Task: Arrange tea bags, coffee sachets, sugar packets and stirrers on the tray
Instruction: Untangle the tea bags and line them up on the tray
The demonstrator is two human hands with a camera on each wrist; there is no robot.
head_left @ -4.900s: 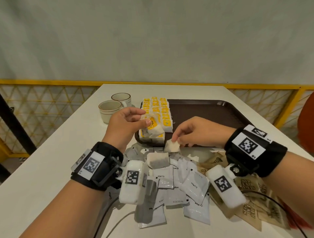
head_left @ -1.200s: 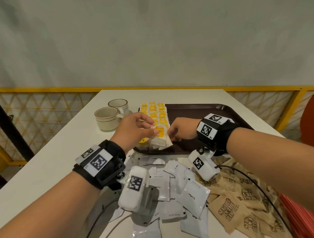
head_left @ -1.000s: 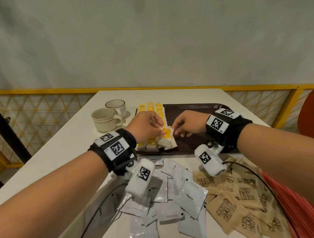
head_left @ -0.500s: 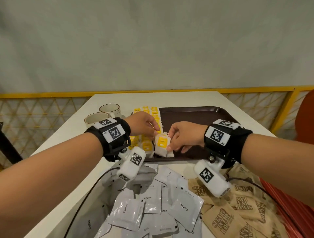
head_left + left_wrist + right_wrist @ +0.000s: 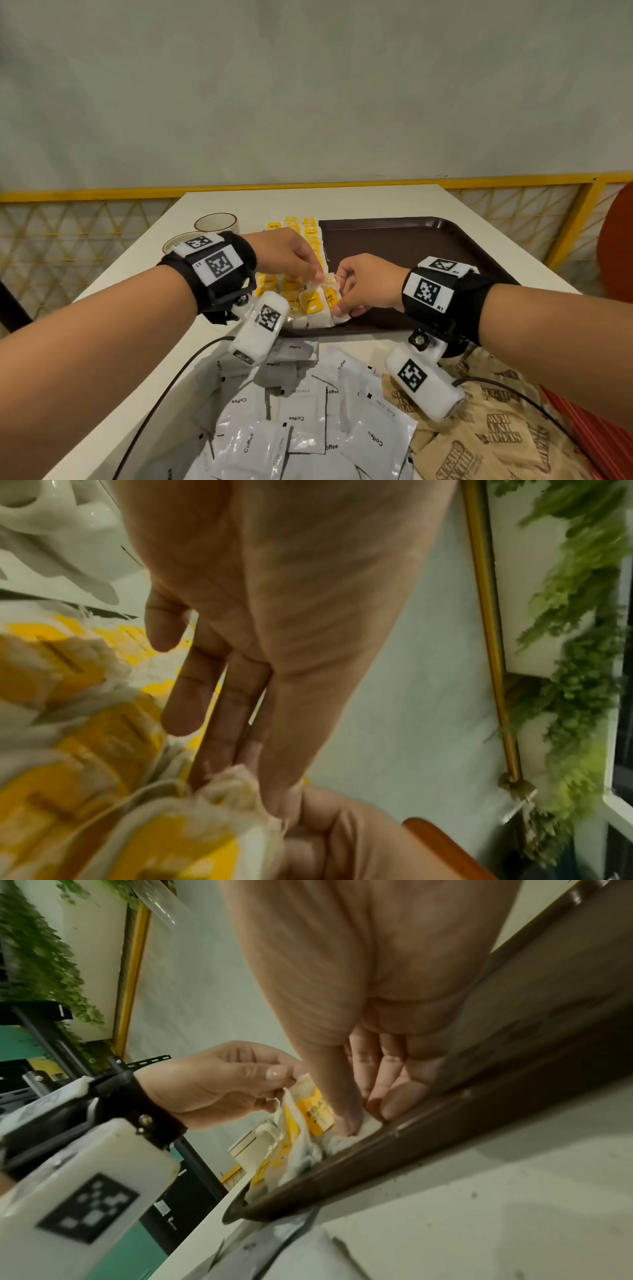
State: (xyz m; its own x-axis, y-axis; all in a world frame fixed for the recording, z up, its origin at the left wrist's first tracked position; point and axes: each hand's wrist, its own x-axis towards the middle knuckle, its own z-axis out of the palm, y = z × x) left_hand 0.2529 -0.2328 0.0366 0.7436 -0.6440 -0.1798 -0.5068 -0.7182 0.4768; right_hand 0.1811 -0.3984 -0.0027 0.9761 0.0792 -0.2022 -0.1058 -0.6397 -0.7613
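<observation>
Rows of tea bags with yellow tags fill the left part of the dark brown tray. At the tray's near left corner my left hand pinches the top of a tea bag between thumb and fingers; the pinched top shows in the left wrist view. My right hand meets it from the right. Its thumb and curled fingers hold the neighbouring tea bag, whose yellow tag stands just inside the tray rim. The two hands touch.
White coffee sachets lie heaped on the table in front of the tray, with brown sugar packets to their right. A red ribbed thing lies at the far right. Two cups stand left of the tray. A yellow railing runs behind the table.
Both hands moved from above the tray's near edge down onto its near left corner and closed together around the front tea bags. The loose tea bags are gone from the sachet heap.
</observation>
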